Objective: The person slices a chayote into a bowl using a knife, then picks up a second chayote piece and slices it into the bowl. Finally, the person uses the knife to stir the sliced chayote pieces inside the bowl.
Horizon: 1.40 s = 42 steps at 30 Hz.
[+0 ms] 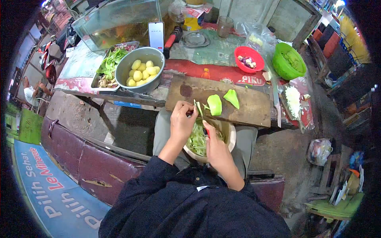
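Observation:
My left hand [183, 122] pinches a slim pale green piece of chayote [196, 105] above the near edge of the wooden cutting board [250, 104]. My right hand [219, 152] is closed around a knife with a red handle [206, 132]; its blade points up against the held piece. Below both hands, a pale bowl [231, 139] between my knees holds many thin green strips [196, 143]. Two larger light green chayote chunks, one blocky [214, 105] and one pointed [231, 98], lie on the board just beyond my hands.
Left of the board stand a metal pot [139, 88] of peeled potatoes and a tray [104, 88] of greens. Behind are a phone [156, 35] and a glass tank [119, 23]. Rightward sit a red bowl [249, 68], a green basket [291, 74], shredded white vegetable [293, 102] and another knife [276, 97].

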Available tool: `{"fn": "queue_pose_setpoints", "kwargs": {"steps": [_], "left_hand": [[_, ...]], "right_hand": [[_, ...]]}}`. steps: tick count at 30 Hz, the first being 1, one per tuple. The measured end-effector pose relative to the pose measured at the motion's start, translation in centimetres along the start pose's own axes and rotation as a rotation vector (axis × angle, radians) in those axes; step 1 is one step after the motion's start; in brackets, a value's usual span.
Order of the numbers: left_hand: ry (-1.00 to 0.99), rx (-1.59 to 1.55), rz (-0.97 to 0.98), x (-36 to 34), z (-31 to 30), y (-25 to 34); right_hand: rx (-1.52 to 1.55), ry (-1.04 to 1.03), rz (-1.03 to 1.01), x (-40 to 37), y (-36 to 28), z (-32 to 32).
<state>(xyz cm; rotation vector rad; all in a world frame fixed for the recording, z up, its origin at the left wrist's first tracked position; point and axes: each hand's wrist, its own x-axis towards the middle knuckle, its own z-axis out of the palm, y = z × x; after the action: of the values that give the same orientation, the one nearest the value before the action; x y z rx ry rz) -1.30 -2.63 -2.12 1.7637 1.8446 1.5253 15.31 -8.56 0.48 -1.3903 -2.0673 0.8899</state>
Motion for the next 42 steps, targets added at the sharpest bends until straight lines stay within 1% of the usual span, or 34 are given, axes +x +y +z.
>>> {"fn": "queue_pose_setpoints", "kwargs": {"steps": [1,3,4,6,10,12,13,14,15,16,18,22,25,27,30,33,34,36,37,38,39,40,41,42], "left_hand": [[0.0,-0.009,-0.02,0.0,0.0,0.2],[0.001,-0.016,-0.045,0.0,0.0,0.1],[-0.006,-0.003,-0.056,-0.1,0.0,0.0],[-0.011,0.006,-0.061,0.0,0.2,0.1],[0.013,0.0,-0.004,0.0,-0.2,0.4],[0.018,0.026,0.02,0.0,-0.4,0.3],[0.005,-0.009,-0.023,-0.1,-0.4,0.4],[-0.009,-0.045,-0.066,-0.2,-0.4,0.4],[-0.01,-0.044,-0.069,-0.2,-0.5,0.3],[-0.005,-0.037,-0.063,-0.3,-0.5,0.3],[-0.001,-0.034,-0.056,-0.3,-0.4,0.3],[0.006,-0.016,-0.044,-0.2,-0.2,0.1],[-0.009,-0.037,-0.076,-0.2,-0.3,0.0],[-0.029,-0.065,-0.097,-0.3,-0.3,0.1],[-0.042,-0.089,-0.096,-0.1,-0.7,0.2],[-0.03,-0.05,-0.038,0.4,-1.0,0.0],[-0.042,-0.054,-0.058,0.6,-1.0,-0.3],[-0.058,-0.06,-0.079,1.2,-0.9,-0.8],[-0.123,-0.099,-0.089,1.7,-0.9,-1.0],[-0.188,-0.136,-0.098,2.1,-0.8,-1.1],[-0.237,-0.179,-0.075,2.4,-0.7,-1.0],[-0.235,-0.18,-0.069,2.6,-0.6,-0.8],[-0.274,-0.139,-0.02,2.7,-0.4,-0.6],[-0.313,-0.097,0.03,2.9,-0.3,-0.4]], "right_hand": [[0.001,-0.001,0.0,0.2,-0.5,0.1],[-0.061,-0.096,0.173,0.8,-1.4,0.1],[-0.06,-0.1,0.177,1.0,-1.2,0.3],[-0.037,-0.095,0.118,1.9,-0.5,0.5],[0.004,-0.135,0.125,1.8,0.3,0.1],[0.113,-0.01,-0.053,1.4,0.6,0.3],[0.113,-0.012,-0.057,1.2,0.4,0.1],[0.123,-0.041,0.033,0.9,0.1,-0.2],[0.133,-0.07,0.126,0.5,-0.1,-0.4],[0.134,-0.07,0.129,0.2,-0.1,-0.3],[0.063,0.041,-0.017,-0.3,0.0,-0.2],[0.042,0.012,-0.017,-0.7,-0.6,0.2],[0.032,-0.003,0.013,-0.2,-1.0,0.7],[0.024,-0.126,0.175,0.5,-1.5,0.4],[0.018,-0.125,0.159,0.5,-0.8,0.5],[0.075,-0.136,0.154,-1.5,-1.1,-0.6],[0.072,-0.132,0.153,-2.3,-0.7,-1.0],[0.079,-0.107,0.043,-3.5,-0.6,-2.4],[0.025,-0.312,0.265,-3.8,-1.2,-4.4],[0.026,-0.307,0.264,-4.2,-0.4,-4.7],[0.047,-0.21,0.183,-4.8,0.7,-4.7],[0.068,-0.113,0.103,-5.1,1.4,-4.8],[0.055,-0.179,0.264,-5.0,0.5,-6.2],[0.055,-0.173,0.261,-5.0,0.3,-6.8]]}}
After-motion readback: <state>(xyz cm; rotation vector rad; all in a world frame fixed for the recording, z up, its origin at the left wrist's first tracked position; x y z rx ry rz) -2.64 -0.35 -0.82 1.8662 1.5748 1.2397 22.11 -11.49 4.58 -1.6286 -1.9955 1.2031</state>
